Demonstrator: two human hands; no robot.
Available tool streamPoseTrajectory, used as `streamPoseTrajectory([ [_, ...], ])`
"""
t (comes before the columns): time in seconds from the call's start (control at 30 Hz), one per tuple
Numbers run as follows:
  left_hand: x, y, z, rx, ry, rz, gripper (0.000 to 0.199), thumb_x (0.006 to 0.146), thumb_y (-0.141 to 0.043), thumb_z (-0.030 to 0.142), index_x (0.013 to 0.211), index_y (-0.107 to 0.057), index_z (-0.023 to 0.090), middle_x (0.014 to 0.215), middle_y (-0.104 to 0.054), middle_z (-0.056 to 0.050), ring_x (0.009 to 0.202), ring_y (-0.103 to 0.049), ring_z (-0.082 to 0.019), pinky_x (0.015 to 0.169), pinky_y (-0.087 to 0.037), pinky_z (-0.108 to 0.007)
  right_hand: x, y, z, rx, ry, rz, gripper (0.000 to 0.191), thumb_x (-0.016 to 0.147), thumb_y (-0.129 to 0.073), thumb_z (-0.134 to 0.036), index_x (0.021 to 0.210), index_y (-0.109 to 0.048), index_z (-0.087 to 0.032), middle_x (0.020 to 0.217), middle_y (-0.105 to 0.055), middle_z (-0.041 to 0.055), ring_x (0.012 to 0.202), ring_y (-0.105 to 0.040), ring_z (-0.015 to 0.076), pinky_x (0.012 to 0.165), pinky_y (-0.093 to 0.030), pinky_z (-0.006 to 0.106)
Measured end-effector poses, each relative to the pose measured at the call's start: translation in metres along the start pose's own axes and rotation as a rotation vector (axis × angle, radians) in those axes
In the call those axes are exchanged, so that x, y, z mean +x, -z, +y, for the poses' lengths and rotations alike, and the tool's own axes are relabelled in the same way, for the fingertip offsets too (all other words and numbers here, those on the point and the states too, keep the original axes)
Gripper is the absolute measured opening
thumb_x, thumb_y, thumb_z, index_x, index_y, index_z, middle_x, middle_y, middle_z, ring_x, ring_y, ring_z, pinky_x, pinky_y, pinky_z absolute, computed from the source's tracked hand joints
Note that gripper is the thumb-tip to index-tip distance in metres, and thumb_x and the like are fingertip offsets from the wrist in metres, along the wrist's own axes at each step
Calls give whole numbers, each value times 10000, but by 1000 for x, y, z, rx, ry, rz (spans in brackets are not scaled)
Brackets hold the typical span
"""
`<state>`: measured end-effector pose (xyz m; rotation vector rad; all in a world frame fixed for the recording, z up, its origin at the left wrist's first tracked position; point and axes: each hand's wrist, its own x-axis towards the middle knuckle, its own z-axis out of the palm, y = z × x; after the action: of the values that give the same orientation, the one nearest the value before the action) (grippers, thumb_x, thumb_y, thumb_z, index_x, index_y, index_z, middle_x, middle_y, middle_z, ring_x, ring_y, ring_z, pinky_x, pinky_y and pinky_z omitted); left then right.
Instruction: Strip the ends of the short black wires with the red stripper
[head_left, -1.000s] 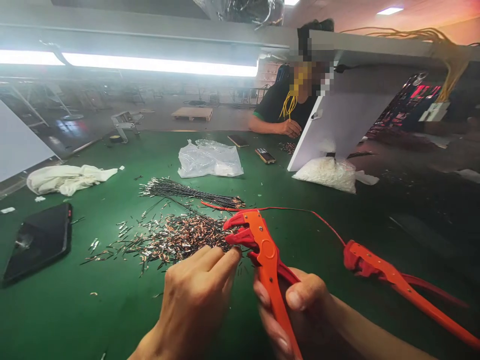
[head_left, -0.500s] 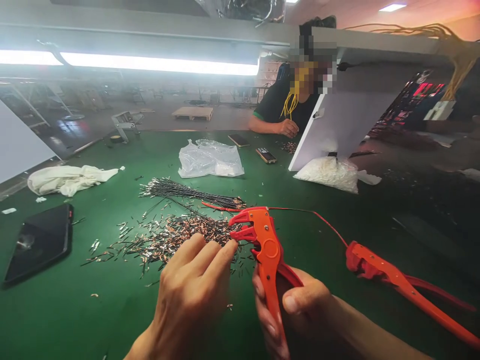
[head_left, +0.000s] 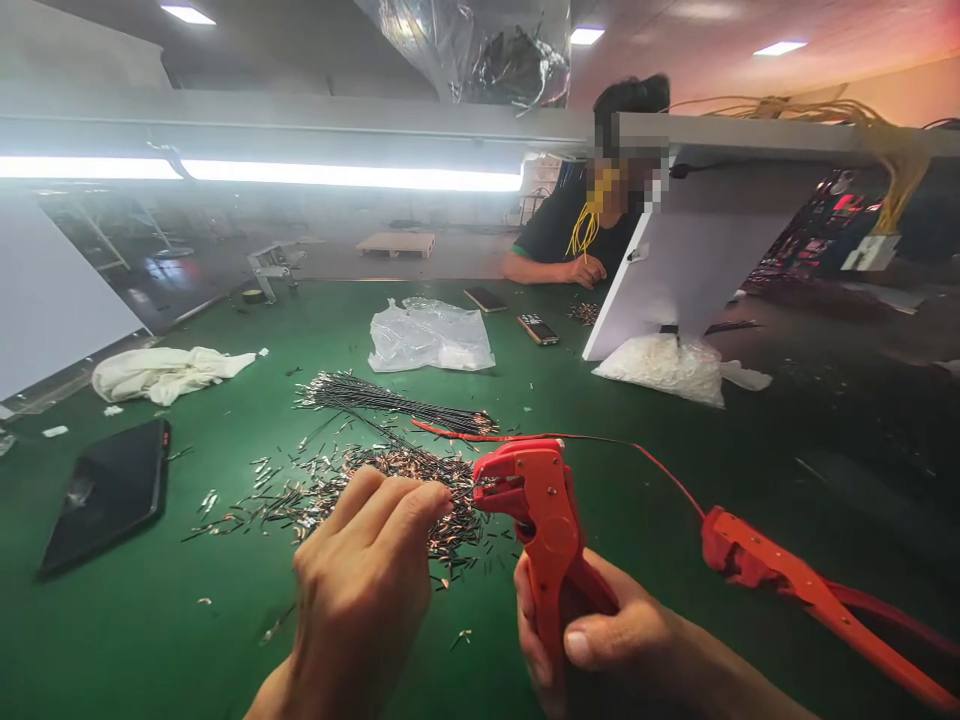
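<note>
Holds the orange wire stripper (head_left: 553, 535) by its handles, below the jaws, wrapped closed in the right hand (head_left: 626, 618); pinches a thin wire (head_left: 463, 491) beside them in the left hand (head_left: 364, 570).

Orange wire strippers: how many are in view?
2: the held stripper, in the right hand; the second stripper, on the green table to that hand's right. Any behind the white panel would be hidden.
</note>
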<state>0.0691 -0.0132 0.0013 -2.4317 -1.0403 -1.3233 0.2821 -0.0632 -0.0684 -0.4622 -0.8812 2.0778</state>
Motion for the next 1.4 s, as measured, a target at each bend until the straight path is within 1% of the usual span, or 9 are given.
streamPoseTrajectory([
  [0.17,2,0,1,-66,26,-20,177,830,-592,-19,833,-620,156,721,-654,0,675,-477,-127,606,-405,-236,1,1,1,10,19,-20,304,700,-732,-250,923,-588,-102,719,-651,63,572,-604,136,526,-461,233],
  [0.37,7,5,1,-216,164,-123,222,897,-498,52,740,-602,172,582,-562,29,534,-477,-97,503,-403,-203,0,-1,3,26,28,43,315,688,-725,-261,927,-586,-110,699,-645,51,547,-583,120,511,-458,221],
  [0.47,8,7,1,-261,283,-172,290,909,-477,90,651,-569,185,558,-569,42,496,-524,-67,475,-405,-166,1,1,4,35,15,-15,314,695,-715,-260,935,-575,-113,704,-651,51,541,-596,124,509,-471,221],
  [0.53,5,6,2,-234,314,-139,273,905,-493,107,655,-568,188,533,-560,56,450,-506,-54,439,-377,-158,2,3,4,21,3,-63,314,697,-718,-264,927,-569,-110,692,-648,50,545,-602,130,517,-479,229],
  [0.63,0,4,4,-182,300,-104,192,909,-511,113,755,-593,192,533,-551,72,419,-478,-48,426,-365,-155,3,5,4,14,-4,-81,328,699,-726,-272,930,-562,-108,690,-644,52,563,-608,137,533,-486,242],
  [0.8,-5,-2,6,-184,227,-136,125,921,-524,107,887,-599,201,554,-565,83,421,-503,-43,450,-384,-144,3,3,3,-8,14,-70,307,716,-718,-278,922,-568,-108,705,-648,50,575,-611,131,536,-481,228],
  [1.1,-5,-4,8,-205,163,-159,157,915,-484,64,876,-569,189,573,-521,80,421,-448,-43,438,-354,-152,1,-1,2,-12,-23,-45,313,708,-724,-300,895,-576,-95,680,-635,56,565,-599,132,532,-471,235],
  [1.27,-7,-6,6,-178,140,-183,185,901,-457,39,860,-562,186,573,-497,79,425,-422,-51,436,-337,-170,0,-5,2,18,-29,-1,261,712,-722,-278,850,-573,-114,637,-592,15,517,-552,98,509,-451,206],
  [1.4,-8,-7,5,-147,125,-212,190,892,-454,45,807,-546,188,559,-456,82,423,-391,-55,429,-322,-177,1,-7,0,-26,-44,-40,251,731,-705,-322,795,-567,-123,610,-528,-9,504,-501,94,493,-409,210],
])
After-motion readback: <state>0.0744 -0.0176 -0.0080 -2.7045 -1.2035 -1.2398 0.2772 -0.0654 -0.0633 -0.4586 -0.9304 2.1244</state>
